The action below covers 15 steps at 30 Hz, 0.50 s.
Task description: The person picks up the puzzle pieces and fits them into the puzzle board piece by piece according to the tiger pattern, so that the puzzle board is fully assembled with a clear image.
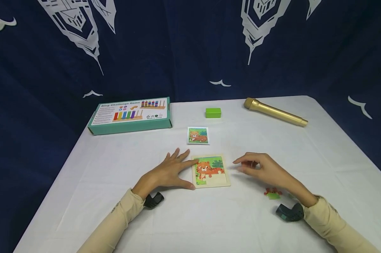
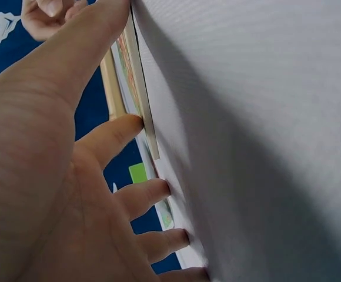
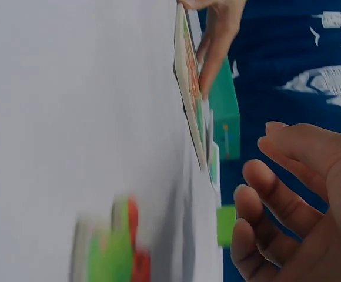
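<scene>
A wooden jigsaw board (image 1: pixel 213 181) with a tiger picture lies flat on the table; bare wood shows at its lower right. My left hand (image 1: pixel 173 172) is spread beside it, with index finger and thumb touching its left edge. In the left wrist view its fingertips (image 2: pixel 136 122) meet the board and tabletop. To the board's right, my right hand (image 1: pixel 261 168) hovers with loosely bent fingers and nothing visible between them. Red and green puzzle pieces (image 1: pixel 274 194) lie below that hand, blurred in the right wrist view. A tiger picture card (image 1: pixel 198 136) lies behind the board.
A green game box (image 1: pixel 130 126) stands at the back left of the white-covered table. A bright green block (image 1: pixel 213 112) sits at the back middle. To its right lies a gold microphone (image 1: pixel 276 112). A dark blue patterned curtain (image 1: pixel 190 45) hangs behind the table.
</scene>
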Motion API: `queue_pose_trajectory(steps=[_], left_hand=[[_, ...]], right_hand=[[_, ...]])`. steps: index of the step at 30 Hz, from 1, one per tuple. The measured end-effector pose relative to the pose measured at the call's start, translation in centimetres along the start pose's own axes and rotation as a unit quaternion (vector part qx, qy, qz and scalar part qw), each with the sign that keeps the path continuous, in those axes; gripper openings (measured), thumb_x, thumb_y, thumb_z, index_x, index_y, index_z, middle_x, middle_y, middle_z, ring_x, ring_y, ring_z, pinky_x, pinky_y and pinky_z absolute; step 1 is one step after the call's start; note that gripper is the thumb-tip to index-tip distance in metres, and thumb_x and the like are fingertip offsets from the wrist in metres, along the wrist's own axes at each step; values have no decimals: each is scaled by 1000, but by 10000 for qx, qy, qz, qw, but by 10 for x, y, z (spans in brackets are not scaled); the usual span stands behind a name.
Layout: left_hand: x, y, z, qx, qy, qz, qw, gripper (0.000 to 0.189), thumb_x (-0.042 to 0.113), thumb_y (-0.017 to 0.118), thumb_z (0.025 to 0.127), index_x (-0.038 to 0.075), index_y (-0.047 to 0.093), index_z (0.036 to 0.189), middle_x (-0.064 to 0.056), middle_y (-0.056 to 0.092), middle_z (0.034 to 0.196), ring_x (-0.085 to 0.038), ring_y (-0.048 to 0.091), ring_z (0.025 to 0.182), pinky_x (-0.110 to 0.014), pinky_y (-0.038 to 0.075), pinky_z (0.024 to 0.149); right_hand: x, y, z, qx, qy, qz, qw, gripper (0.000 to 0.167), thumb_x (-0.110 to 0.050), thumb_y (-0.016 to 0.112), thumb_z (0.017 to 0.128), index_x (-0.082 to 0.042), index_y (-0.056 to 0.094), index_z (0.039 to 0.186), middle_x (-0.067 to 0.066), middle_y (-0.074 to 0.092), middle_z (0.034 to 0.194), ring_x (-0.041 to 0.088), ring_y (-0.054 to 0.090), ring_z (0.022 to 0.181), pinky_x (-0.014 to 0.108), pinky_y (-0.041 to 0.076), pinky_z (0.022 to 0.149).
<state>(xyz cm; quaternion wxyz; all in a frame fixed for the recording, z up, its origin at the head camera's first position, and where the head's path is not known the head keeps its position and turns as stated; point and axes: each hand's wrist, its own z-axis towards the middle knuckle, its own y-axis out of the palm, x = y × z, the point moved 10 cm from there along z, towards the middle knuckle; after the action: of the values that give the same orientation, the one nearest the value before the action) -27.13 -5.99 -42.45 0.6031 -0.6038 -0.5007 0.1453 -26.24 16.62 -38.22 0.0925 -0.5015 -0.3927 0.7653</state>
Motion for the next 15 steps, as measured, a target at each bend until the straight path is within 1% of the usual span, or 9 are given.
queue_pose_trajectory(steps=[3, 8, 10, 12, 15], left_hand=[[1, -1, -1, 31, 27, -35, 10000, 90, 61, 73, 73, 34, 34, 149, -7, 12, 161, -34, -4, 147, -57, 0, 116], [1, -1, -1, 39, 5, -29, 10000, 91, 62, 73, 72, 34, 34, 149, -6, 12, 161, -34, -4, 147, -56, -1, 116], [2, -1, -1, 34, -8, -29, 10000, 91, 62, 73, 72, 34, 34, 149, -6, 12, 161, -33, -4, 147, -56, -1, 116], [2, -1, 0, 34, -16, -25, 10000, 91, 62, 73, 73, 34, 34, 149, -6, 12, 161, -33, -4, 147, -56, 0, 116], [1, -1, 0, 25, -36, -12, 10000, 91, 62, 73, 73, 34, 33, 150, -5, 12, 161, -33, -4, 147, -56, 0, 116]], right_hand=[[6, -16, -18, 145, 26, -142, 9998, 21, -13, 70, 88, -15, 72, 108, -8, 63, 85, 7, 54, 76, 22, 48, 67], [9, -32, -48, 227, -273, -541, 9979, 27, -6, 74, 82, -16, 71, 107, -8, 66, 91, 3, 54, 78, 21, 47, 66], [12, -35, -59, 241, -313, -673, 9970, 30, -6, 76, 80, -16, 71, 107, -8, 66, 95, 4, 53, 78, 21, 46, 65], [17, -38, -69, 261, -246, -719, 9968, 32, -7, 78, 78, -17, 70, 108, -7, 66, 98, 5, 52, 78, 21, 44, 62], [24, -41, -79, 297, -33, -695, 9971, 34, -9, 79, 77, -18, 70, 109, -6, 66, 99, 7, 49, 75, 21, 40, 57]])
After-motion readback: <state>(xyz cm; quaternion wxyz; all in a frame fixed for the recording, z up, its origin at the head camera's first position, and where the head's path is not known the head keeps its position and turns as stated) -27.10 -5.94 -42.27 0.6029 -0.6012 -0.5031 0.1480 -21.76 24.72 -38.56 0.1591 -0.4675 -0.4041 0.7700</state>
